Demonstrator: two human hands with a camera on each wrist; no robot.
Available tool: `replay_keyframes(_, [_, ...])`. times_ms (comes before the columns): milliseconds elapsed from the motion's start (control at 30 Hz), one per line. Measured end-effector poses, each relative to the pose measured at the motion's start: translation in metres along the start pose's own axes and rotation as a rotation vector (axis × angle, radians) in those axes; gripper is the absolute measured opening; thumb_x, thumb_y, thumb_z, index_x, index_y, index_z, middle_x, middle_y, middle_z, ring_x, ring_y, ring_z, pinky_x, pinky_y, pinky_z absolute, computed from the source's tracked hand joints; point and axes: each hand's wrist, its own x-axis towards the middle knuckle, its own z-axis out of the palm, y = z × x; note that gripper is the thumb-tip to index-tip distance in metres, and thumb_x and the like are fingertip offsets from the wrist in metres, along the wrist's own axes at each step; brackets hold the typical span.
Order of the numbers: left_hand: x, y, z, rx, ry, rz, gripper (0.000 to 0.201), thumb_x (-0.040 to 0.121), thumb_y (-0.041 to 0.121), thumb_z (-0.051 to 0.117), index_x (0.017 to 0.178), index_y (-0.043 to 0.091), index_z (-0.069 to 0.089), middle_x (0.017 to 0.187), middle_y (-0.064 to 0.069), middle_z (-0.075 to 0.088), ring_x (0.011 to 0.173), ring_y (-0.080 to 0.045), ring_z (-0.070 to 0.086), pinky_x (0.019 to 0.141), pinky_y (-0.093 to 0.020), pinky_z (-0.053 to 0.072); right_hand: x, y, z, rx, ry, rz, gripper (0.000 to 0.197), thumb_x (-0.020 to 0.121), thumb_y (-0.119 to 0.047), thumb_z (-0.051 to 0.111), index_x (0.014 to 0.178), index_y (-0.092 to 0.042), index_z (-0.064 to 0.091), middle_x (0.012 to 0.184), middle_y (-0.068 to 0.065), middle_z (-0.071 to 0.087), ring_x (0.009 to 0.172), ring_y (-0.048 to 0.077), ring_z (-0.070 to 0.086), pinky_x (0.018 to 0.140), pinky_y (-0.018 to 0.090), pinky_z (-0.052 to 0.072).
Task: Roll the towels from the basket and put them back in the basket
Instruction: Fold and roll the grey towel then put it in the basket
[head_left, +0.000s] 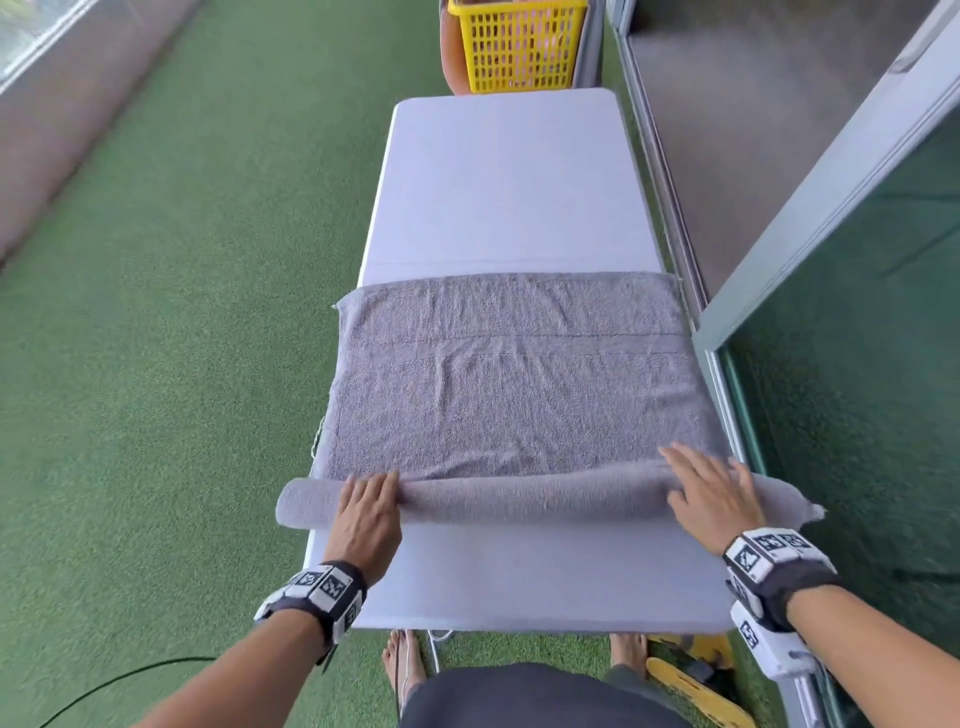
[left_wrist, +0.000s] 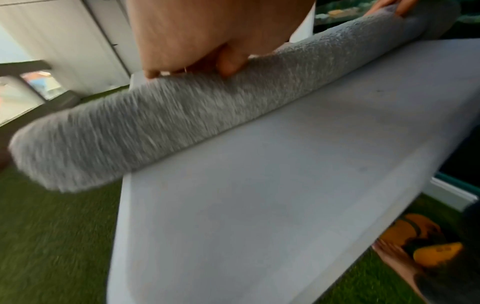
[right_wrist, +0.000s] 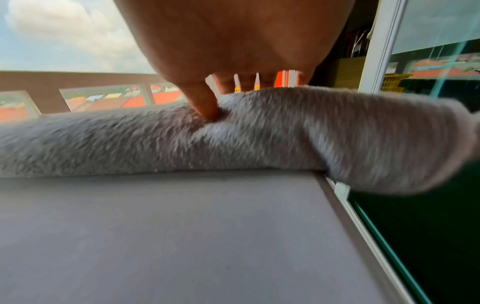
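A grey towel (head_left: 511, 395) lies across the white table (head_left: 511, 582), its near part wound into a long roll (head_left: 519, 496) whose two ends stick out past the table's sides. My left hand (head_left: 370, 506) rests flat on the roll near its left end (left_wrist: 78, 139), fingers stretched over the top. My right hand (head_left: 709, 488) presses on the roll near its right end (right_wrist: 389, 144), fingers spread, thumb (right_wrist: 205, 105) dug into the cloth. The yellow basket (head_left: 519, 47) stands beyond the table's far end. Its contents are hard to make out.
Green artificial turf (head_left: 182, 338) covers the floor to the left. A glass sliding door with a metal frame (head_left: 831, 208) runs close along the table's right side. Bare feet (head_left: 402, 665), a cable and a yellow object (head_left: 691, 686) lie under the near edge.
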Motion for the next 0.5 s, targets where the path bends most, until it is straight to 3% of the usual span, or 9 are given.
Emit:
replay_keyframes(67, [0.001,0.001,0.005,0.008,0.042,-0.001,0.048,0.091,0.011,0.035,0.138,0.002,0.044,0.141,-0.014,0.046,0.133,-0.035,0.041,0.117,-0.042,0.006,-0.004,-0.005,0.002,0.041,-0.021,-0.005,0.064,0.098,-0.053,0.030,0.150,-0.033,0.000,0.156,-0.018,-0.002,0.146,0.007,0.003,0.111,0.042,-0.017])
replay_keyframes(100, [-0.004,0.003,0.007,0.012,0.030,0.030,0.049,0.095,0.022,0.040,0.140,0.003,0.041,0.144,-0.011,0.040,0.136,-0.032,0.035,0.117,-0.039,0.001,-0.010,-0.007,0.008,0.024,-0.100,-0.015,0.068,0.097,-0.058,0.027,0.146,-0.033,-0.012,0.153,-0.017,-0.014,0.144,0.006,-0.009,0.107,0.042,-0.026])
replay_keyframes(167, [-0.015,0.004,0.014,0.034,-0.046,0.080,0.067,0.084,0.035,0.065,0.140,0.005,0.043,0.144,-0.009,0.042,0.135,-0.028,0.038,0.116,-0.037,0.001,-0.024,-0.011,0.020,-0.051,-0.196,-0.029,0.078,0.095,-0.054,0.038,0.144,-0.031,-0.018,0.154,-0.013,-0.017,0.140,0.006,-0.018,0.109,0.045,-0.026])
replay_keyframes(200, [-0.017,0.005,0.014,0.039,-0.079,0.073,0.074,0.074,0.031,0.076,0.137,0.005,0.048,0.141,-0.010,0.048,0.133,-0.028,0.043,0.116,-0.039,0.004,-0.029,-0.011,0.024,-0.061,-0.175,-0.027,0.083,0.093,-0.048,0.047,0.147,-0.030,-0.012,0.158,-0.013,-0.009,0.141,0.006,-0.014,0.112,0.047,-0.020])
replay_keyframes(267, [-0.013,0.009,0.008,0.060,-0.080,0.026,0.067,0.062,0.019,0.083,0.125,0.007,0.060,0.127,-0.009,0.062,0.120,-0.026,0.057,0.115,-0.042,0.019,-0.030,-0.014,0.023,-0.050,-0.119,-0.007,0.078,0.087,-0.035,0.060,0.151,-0.032,0.016,0.157,-0.015,0.019,0.146,0.007,0.007,0.117,0.049,-0.008])
replay_keyframes(333, [0.000,0.013,0.002,0.071,-0.067,0.019,0.043,0.063,0.017,0.077,0.105,0.014,0.067,0.105,-0.003,0.069,0.102,-0.025,0.064,0.106,-0.044,0.033,-0.020,-0.014,0.013,-0.032,-0.102,0.013,0.063,0.082,-0.027,0.065,0.139,-0.037,0.041,0.145,-0.019,0.040,0.139,0.006,0.030,0.117,0.048,0.000])
replay_keyframes(400, [0.016,0.014,-0.003,0.061,-0.006,0.007,0.017,0.072,0.024,0.066,0.088,0.019,0.064,0.090,0.001,0.068,0.092,-0.024,0.064,0.102,-0.047,0.037,-0.003,-0.015,-0.004,-0.031,-0.110,0.014,0.046,0.081,-0.030,0.061,0.125,-0.040,0.052,0.137,-0.020,0.048,0.131,0.006,0.038,0.117,0.049,0.004])
replay_keyframes(433, [0.023,0.013,-0.006,0.049,-0.005,-0.006,0.017,0.078,0.026,0.055,0.091,0.019,0.064,0.094,0.000,0.069,0.097,-0.025,0.063,0.105,-0.051,0.034,0.006,-0.017,-0.012,-0.035,-0.125,0.013,0.043,0.084,-0.031,0.057,0.125,-0.040,0.052,0.142,-0.018,0.044,0.133,0.007,0.035,0.117,0.050,0.003])
replay_keyframes(500, [0.033,0.010,-0.007,0.024,-0.099,-0.030,0.055,0.088,0.031,0.024,0.130,0.011,0.054,0.137,-0.005,0.054,0.131,-0.027,0.046,0.116,-0.052,0.014,0.018,-0.017,-0.020,-0.008,-0.122,0.016,0.050,0.092,-0.032,0.046,0.142,-0.037,0.038,0.159,-0.010,0.015,0.144,0.014,0.016,0.116,0.053,-0.004])
